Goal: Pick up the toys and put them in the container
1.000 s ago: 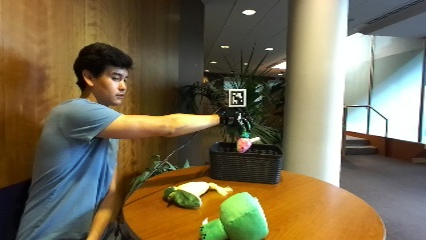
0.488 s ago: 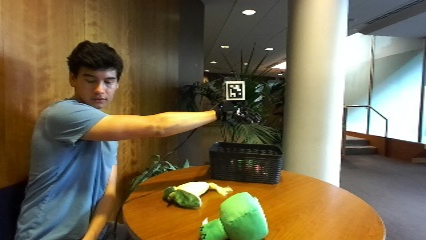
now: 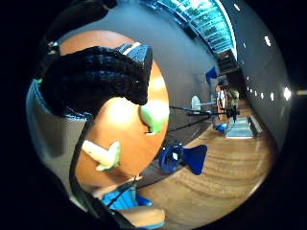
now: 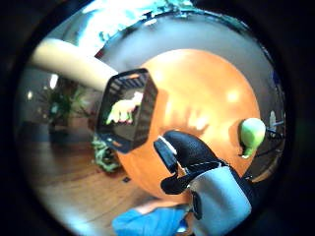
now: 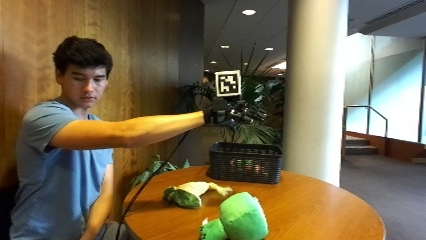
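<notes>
My gloved right hand (image 5: 229, 114) hovers in the air above the black woven basket (image 5: 245, 162), fingers relaxed and holding nothing. In the thumb side palm view the gloved fingers (image 4: 189, 155) hang loosely curled over the table. The basket (image 4: 127, 110) holds toys that show pale and green inside it. A yellow and green plush toy (image 5: 191, 194) lies on the round wooden table (image 5: 313, 210) in front of the basket. A big green plush toy (image 5: 236, 220) sits at the table's front edge. The little finger side palm view shows the basket (image 3: 96, 76), the green toy (image 3: 154, 115) and the yellow one (image 3: 103, 154).
A thick white pillar (image 5: 316, 90) stands right behind the basket, with potted palms (image 5: 256, 130) beside it. A wood panel wall (image 5: 133, 50) runs behind the person. The table's right half is bare wood.
One second ago the hand held a pink toy just over the basket. The toy has left the hand and the hand has risen, empty, above the basket.
</notes>
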### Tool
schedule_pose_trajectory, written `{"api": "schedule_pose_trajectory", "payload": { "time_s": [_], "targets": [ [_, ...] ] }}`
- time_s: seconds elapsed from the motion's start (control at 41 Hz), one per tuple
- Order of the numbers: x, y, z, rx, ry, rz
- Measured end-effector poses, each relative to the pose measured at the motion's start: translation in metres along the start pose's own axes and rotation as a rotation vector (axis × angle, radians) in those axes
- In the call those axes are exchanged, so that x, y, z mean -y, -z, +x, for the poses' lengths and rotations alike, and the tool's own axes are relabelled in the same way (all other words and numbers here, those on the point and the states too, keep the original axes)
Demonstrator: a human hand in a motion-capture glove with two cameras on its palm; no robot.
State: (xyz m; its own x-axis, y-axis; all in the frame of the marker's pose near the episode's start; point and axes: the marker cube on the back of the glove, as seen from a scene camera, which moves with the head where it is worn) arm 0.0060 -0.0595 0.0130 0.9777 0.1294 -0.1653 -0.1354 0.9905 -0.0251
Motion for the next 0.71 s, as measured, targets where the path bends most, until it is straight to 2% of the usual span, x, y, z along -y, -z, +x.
{"api": "schedule_pose_trajectory", "payload": {
  "time_s": [0.146,0.293,0.415,0.488,0.561,0.659,0.707],
  "targets": [
    [-0.015,-0.042,0.073,0.017,-0.117,-0.112],
    [-0.032,-0.071,0.115,0.052,0.04,-0.138],
    [-0.032,-0.101,0.152,-0.007,-0.145,-0.171],
    [-0.035,-0.118,0.178,-0.014,-0.184,-0.192],
    [-0.042,-0.139,0.2,-0.027,-0.146,-0.225],
    [-0.043,-0.167,0.219,0.01,-0.282,-0.266],
    [-0.045,-0.179,0.226,0.029,-0.305,-0.287]
  ]
}}
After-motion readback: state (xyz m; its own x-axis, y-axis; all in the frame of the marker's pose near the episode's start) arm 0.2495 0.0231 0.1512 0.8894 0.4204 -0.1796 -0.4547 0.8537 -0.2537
